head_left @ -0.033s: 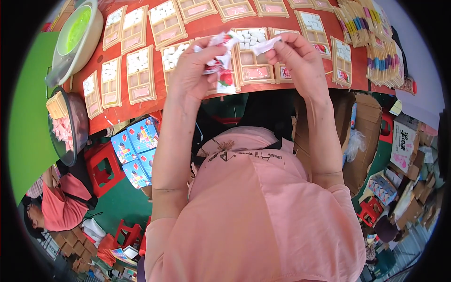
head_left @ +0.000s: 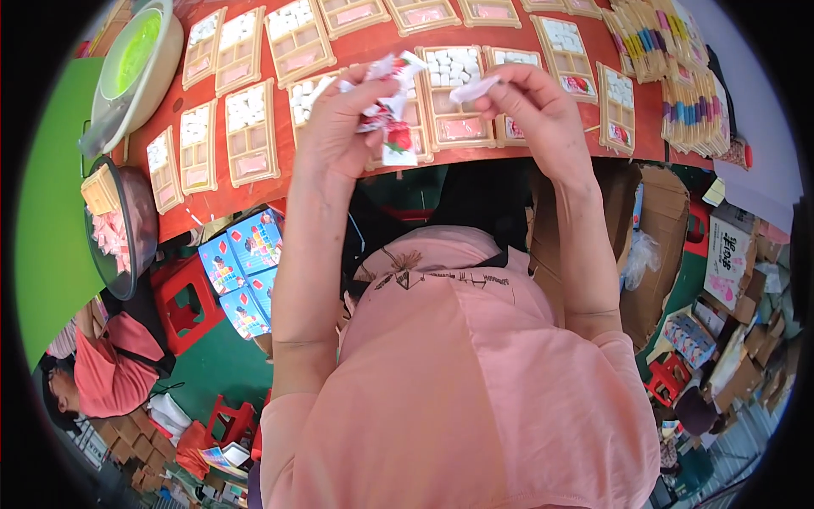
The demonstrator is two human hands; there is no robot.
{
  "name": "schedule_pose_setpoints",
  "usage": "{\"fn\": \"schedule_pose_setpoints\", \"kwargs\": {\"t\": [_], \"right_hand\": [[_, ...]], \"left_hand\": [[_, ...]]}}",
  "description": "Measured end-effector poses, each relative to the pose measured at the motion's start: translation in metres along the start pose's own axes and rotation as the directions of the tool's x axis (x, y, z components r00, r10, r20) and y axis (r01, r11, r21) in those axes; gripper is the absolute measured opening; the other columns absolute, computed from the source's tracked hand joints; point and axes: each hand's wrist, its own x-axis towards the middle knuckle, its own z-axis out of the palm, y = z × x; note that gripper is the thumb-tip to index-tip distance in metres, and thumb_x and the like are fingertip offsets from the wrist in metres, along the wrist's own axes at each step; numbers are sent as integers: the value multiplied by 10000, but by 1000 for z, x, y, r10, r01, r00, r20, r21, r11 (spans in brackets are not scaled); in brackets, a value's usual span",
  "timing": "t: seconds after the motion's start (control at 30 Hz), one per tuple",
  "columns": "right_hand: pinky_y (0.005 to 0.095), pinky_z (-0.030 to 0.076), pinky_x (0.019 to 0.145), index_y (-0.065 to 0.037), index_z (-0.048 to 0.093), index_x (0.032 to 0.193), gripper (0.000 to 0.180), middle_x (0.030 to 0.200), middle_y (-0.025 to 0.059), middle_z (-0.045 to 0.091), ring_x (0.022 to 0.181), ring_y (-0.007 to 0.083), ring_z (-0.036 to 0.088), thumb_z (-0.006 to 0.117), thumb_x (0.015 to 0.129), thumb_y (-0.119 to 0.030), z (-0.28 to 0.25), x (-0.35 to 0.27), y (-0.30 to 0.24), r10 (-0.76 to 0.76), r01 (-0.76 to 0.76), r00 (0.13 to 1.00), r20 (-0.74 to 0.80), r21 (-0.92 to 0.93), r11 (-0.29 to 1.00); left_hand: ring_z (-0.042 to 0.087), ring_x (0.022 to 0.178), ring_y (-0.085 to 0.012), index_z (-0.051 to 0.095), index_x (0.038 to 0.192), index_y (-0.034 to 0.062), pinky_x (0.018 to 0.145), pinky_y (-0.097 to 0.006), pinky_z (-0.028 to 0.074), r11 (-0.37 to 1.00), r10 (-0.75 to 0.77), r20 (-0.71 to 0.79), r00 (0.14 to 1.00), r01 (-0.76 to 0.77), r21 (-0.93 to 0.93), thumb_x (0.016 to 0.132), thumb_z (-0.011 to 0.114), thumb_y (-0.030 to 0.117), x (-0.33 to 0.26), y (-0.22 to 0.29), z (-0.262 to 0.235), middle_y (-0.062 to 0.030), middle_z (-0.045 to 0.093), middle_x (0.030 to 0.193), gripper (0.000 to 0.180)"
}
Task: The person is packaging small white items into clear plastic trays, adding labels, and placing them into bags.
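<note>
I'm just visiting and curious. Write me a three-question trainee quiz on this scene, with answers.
1. Which hand holds the red-and-white packets?

2. True or false: the pale basin stands at the right end of the red table.

3. What colour are the chunky pieces in the leftmost tray? A blue, B white, C green.

Key: 1. The left hand. 2. False: it stands at the left end. 3. B.

two hands (head_left: 343, 114) (head_left: 538, 106), one red table (head_left: 233, 199)
</note>
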Motion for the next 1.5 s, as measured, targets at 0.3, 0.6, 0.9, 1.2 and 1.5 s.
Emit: {"fn": "schedule_pose_setpoints", "kwargs": {"t": [0.3,0.6,0.9,1.2,1.5], "right_hand": [[330,487,837,-37,625,969,183,1073,60,633,1017,239,603,584,836,82,-12,1,8,-284,653,753,594,-622,431],[371,491,869,-37,648,965,287,1108,99,606,1037,298,568,591,735,125,8,-24,20,-243,567,819,519,-796,212],[256,472,775,-60,635,1190,254,1060,24,615,926,115,552,601,939,-83,32,11,-7,-125,270,943,307,-493,827],[201,479,771,-48,622,1251,345,1050,14,631,900,66,576,673,922,-136,41,25,-2,283,-185,904,320,-304,934],[256,517,741,-19,655,1111,193,991,32,644,901,123,620,647,919,-39,48,4,10,-28,150,965,260,-462,874]], "left_hand": [[638,661,-83,606,1077,57,378,-205,320,999,34,-55,998,-34,-2,774,759,37,-6,4,-22,-52,682,887,340],[600,586,-81,620,1056,45,350,-207,309,999,50,-37,998,-49,11,791,747,47,-19,0,-5,-53,661,836,294],[660,602,-142,601,1057,44,326,-197,327,980,-179,188,966,193,-58,769,743,5,-16,-6,-3,-80,661,823,323],[620,599,-111,678,965,66,379,-231,340,987,-93,180,979,66,149,747,787,23,-27,-1,-18,-37,652,786,247],[665,671,-99,618,1038,72,373,-188,279,999,46,14,999,-46,5,812,736,65,-16,18,-55,-66,701,885,255]]}}
